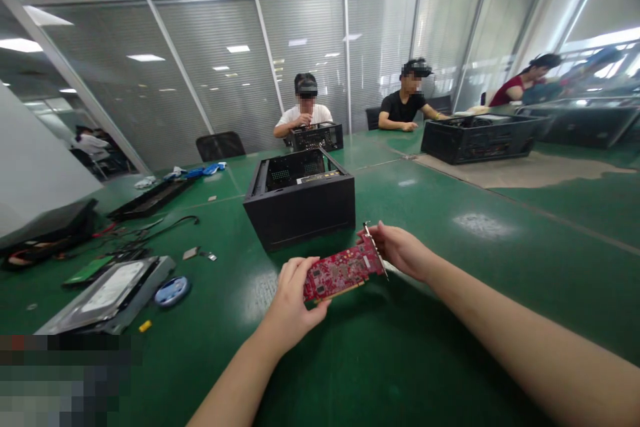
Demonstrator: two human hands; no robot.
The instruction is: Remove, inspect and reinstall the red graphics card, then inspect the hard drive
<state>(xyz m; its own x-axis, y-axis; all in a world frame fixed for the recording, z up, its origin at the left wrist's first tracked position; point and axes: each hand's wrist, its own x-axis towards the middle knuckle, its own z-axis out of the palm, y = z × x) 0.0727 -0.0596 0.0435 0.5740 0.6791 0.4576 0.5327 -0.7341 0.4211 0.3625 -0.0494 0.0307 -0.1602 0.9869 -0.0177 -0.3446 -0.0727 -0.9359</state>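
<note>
A red graphics card (343,270) is held tilted above the green table, its gold contact edge facing down and toward me. My left hand (293,300) is closed on the card's left end, thumb below and fingers over the top. At the other end, my right hand (400,250) grips beside the metal bracket (375,250); its fingertips are partly hidden behind the bracket. Just beyond the card stands a black computer case (305,210) with its top side open.
On the left lie a hard drive (110,293), a blue round object (173,291), a yellow piece (145,326), a green circuit board (90,270) and loose cables (165,227). Across the green table (450,347), people work at other cases (475,140). A chair (220,145) stands behind.
</note>
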